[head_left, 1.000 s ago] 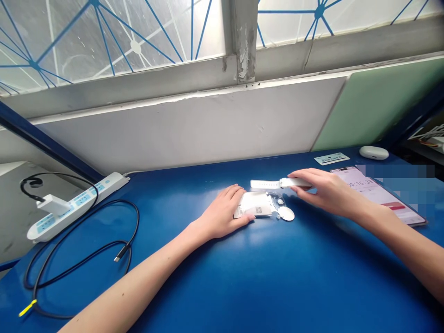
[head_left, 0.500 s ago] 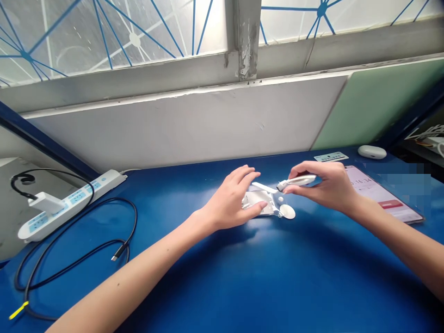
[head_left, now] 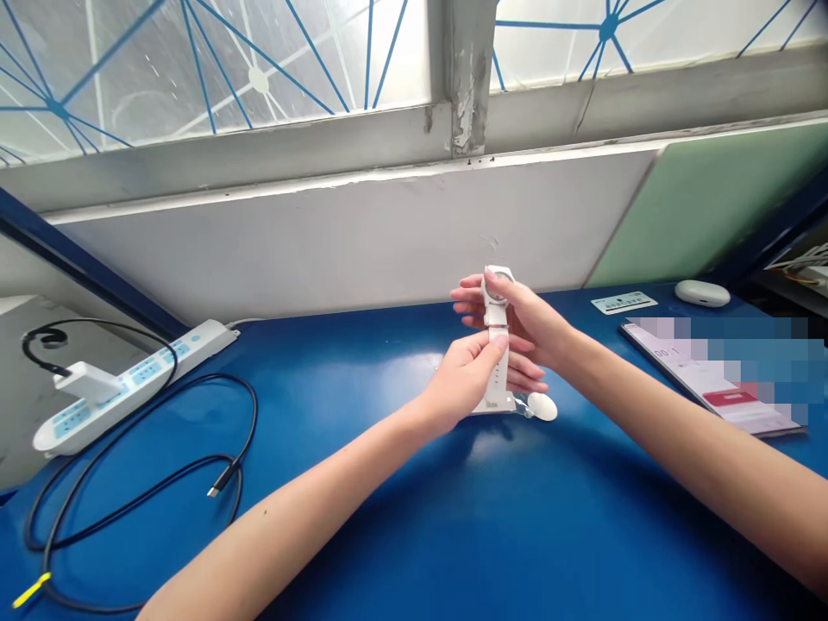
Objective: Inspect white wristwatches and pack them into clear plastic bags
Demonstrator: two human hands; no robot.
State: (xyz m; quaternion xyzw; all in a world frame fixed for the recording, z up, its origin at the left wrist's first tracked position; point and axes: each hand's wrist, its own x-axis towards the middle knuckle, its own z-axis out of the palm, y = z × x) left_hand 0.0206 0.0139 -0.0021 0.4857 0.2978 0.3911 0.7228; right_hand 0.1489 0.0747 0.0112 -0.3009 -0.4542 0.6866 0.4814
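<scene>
My right hand point(head_left: 523, 306) holds up a white watch point(head_left: 497, 293), its thumb on the round face and its fingers behind. Below the case, my left hand point(head_left: 467, 375) pinches a white watch strap point(head_left: 497, 376) with a row of holes, hanging downward. Strap and case meet around a thin dark line; I cannot tell whether they are joined there. Under the hands on the blue table lies a flat pale piece point(head_left: 485, 404), mostly hidden. Beside it rests a white round disc point(head_left: 542, 406) with a short clear or white lead.
A phone point(head_left: 699, 371) lies at right, partly blurred out. Behind it are a small printed card point(head_left: 624, 301) and a white rounded case point(head_left: 702, 293). At left, a power strip point(head_left: 146, 379) holds a white charger point(head_left: 87, 386); a black cable point(head_left: 252, 397) loops over the table.
My right hand has moved left and up, turning the white watch upright. My left hand, earlier spread over the flat piece, has moved right and closed on the strap.
</scene>
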